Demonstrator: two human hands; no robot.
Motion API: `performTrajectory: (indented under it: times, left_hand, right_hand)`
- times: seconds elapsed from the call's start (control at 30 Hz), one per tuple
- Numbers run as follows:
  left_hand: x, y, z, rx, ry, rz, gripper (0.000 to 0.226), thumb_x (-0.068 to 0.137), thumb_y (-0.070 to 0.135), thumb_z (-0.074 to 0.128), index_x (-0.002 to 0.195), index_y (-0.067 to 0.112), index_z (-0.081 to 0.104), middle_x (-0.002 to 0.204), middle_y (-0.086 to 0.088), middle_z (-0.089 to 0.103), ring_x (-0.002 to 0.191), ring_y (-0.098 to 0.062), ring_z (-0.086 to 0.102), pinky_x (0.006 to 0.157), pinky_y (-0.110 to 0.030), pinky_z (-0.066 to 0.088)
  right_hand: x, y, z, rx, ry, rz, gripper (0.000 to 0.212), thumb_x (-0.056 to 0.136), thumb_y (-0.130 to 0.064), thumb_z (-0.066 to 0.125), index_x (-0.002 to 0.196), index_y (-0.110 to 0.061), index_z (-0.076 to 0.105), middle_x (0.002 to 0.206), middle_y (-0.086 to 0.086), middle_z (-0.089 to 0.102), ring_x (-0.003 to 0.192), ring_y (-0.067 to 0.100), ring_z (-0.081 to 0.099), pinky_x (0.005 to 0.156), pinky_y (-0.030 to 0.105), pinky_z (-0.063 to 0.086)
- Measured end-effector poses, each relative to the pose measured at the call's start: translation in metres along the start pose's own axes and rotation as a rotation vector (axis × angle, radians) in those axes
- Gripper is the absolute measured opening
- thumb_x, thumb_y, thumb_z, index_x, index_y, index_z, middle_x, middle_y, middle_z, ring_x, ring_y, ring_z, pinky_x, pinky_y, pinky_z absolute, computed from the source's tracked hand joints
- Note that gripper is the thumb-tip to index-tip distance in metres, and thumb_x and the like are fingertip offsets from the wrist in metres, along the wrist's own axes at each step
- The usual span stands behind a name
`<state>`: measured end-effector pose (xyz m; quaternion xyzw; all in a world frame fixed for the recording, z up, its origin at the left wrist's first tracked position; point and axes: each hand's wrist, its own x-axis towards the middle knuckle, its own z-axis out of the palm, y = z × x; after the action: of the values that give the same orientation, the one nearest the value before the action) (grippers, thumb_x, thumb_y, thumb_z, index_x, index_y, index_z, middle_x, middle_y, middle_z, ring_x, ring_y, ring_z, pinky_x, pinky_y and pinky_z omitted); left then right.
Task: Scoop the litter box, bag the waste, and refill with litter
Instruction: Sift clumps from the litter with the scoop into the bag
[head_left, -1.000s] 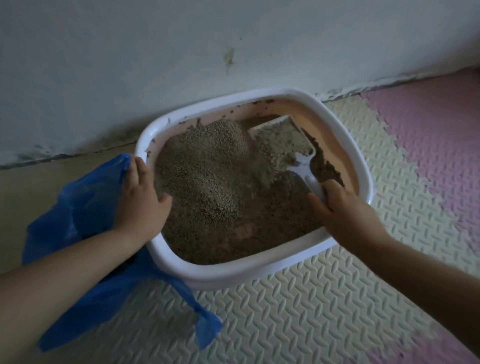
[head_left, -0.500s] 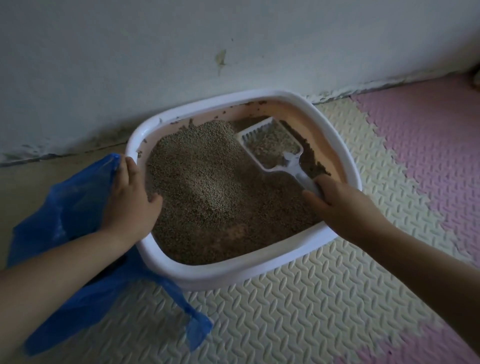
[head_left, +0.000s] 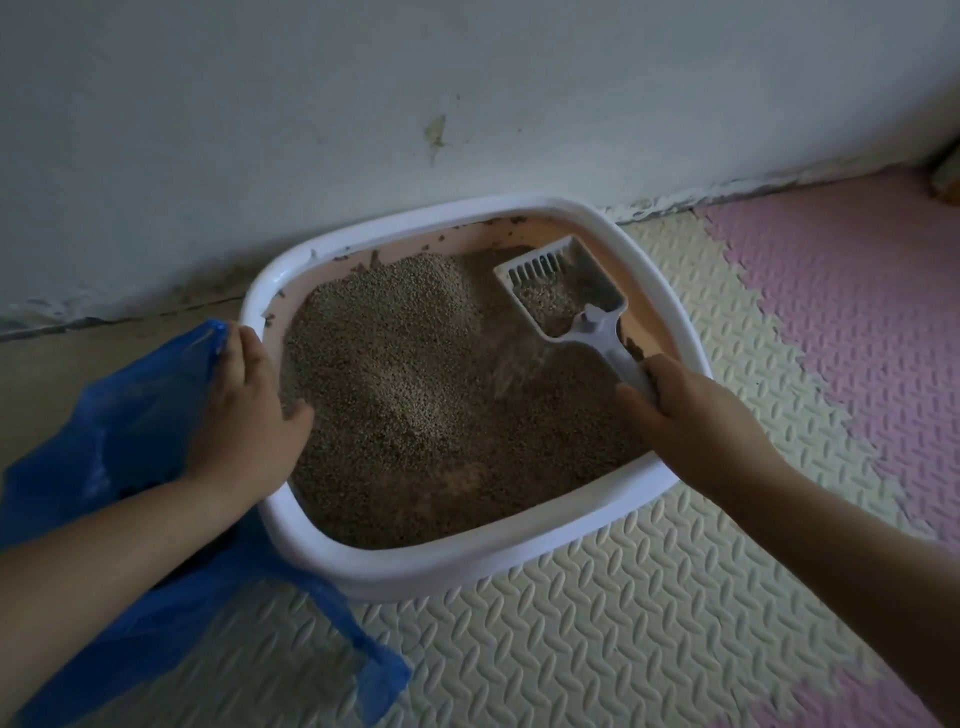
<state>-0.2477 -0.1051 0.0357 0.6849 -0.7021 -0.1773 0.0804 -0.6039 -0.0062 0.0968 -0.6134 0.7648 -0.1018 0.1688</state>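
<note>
A white-rimmed litter box (head_left: 415, 569) with a peach inside stands against the wall, filled with brownish litter (head_left: 415, 374) heaped at the back left. My right hand (head_left: 685, 415) grips the handle of a white slotted scoop (head_left: 561, 291), raised over the box's right side with some litter in it; grains stream down below it. My left hand (head_left: 244, 410) rests on the box's left rim and holds the edge of a blue plastic bag (head_left: 114, 447) that lies on the floor beside the box.
A white wall (head_left: 467, 104) with a scuffed base runs behind the box. The floor is cream foam mat (head_left: 597, 623) with pink tiles (head_left: 857, 312) to the right. A small object shows at the far right edge (head_left: 948, 176).
The scoop has lifted out of the litter and moved toward the back right, and most of its load has sifted through. My left hand stays on the rim with the bag.
</note>
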Motion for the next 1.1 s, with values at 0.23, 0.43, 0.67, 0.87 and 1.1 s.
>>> performTrajectory:
  times: [0.23,0.43,0.67,0.87,1.1]
  left_hand:
    - [-0.0017,0.0024,-0.0006,-0.018,0.008,0.008,0.087,0.092,0.030,0.055,0.151,0.012,-0.007,0.159,-0.001,-0.012,0.145,-0.032,0.010,0.110,-0.047,0.029]
    - [-0.0005,0.0005,0.0004,-0.012,0.005,0.009,0.086,0.093,0.029,0.054,0.151,0.013,-0.007,0.159,0.000,-0.013,0.144,-0.032,0.012,0.108,-0.048,0.032]
    - [0.0009,-0.0021,0.0012,-0.020,-0.002,0.014,0.085,0.093,0.030,0.053,0.151,0.014,-0.007,0.159,0.003,-0.014,0.144,-0.032,0.013,0.107,-0.049,0.034]
    - [0.0019,-0.0038,0.0020,-0.014,-0.001,0.029,0.084,0.092,0.030,0.053,0.150,0.014,-0.005,0.159,0.004,-0.012,0.144,-0.031,0.011,0.107,-0.050,0.035]
    - [0.0035,-0.0062,0.0022,-0.002,0.009,0.034,0.084,0.089,0.031,0.054,0.149,0.015,-0.003,0.157,0.002,-0.004,0.137,-0.037,0.026,0.096,-0.052,0.044]
  right_hand:
    - [-0.0010,-0.0036,-0.0011,0.004,0.006,-0.022,0.025,0.094,-0.042,0.048,0.082,-0.021,0.047,0.065,-0.005,0.053,0.057,0.010,0.051,0.051,0.029,0.038]
    - [-0.0003,-0.0028,-0.0018,0.019,-0.008,-0.032,0.025,0.094,-0.042,0.048,0.084,-0.020,0.049,0.065,-0.005,0.053,0.057,0.011,0.051,0.050,0.029,0.036]
    - [0.0007,-0.0039,-0.0015,0.008,-0.021,-0.040,0.024,0.094,-0.043,0.048,0.088,-0.020,0.052,0.066,-0.005,0.055,0.058,0.011,0.053,0.055,0.032,0.044]
    - [-0.0002,-0.0077,0.0004,-0.053,-0.014,-0.069,0.023,0.094,-0.041,0.047,0.084,-0.021,0.048,0.062,-0.009,0.050,0.053,0.004,0.047,0.047,0.025,0.031]
    - [0.0020,-0.0084,0.0012,-0.056,-0.018,-0.132,0.018,0.094,-0.041,0.049,0.090,-0.023,0.049,0.063,-0.009,0.051,0.055,0.001,0.047,0.048,0.022,0.034]
